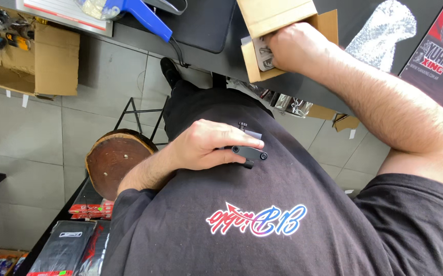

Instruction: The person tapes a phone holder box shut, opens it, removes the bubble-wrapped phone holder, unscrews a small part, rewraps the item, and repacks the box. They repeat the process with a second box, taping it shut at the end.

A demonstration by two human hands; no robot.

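Observation:
My left hand (208,145) rests against my black shirt and is closed around a small black metal part (249,153) with round holes and a grey tag. My right hand (290,46) reaches into an open cardboard box (283,15) that stands on the dark counter (216,56). Its fingers are inside the box, on bagged metal parts (265,56); whether they grip one is hidden.
A blue tape dispenser (140,15) and a black mat (201,23) lie on the counter. A round wooden stool (114,161) stands on the tiled floor at left. A big cardboard box (37,56) sits at upper left. Packaged goods (73,240) lie at lower left.

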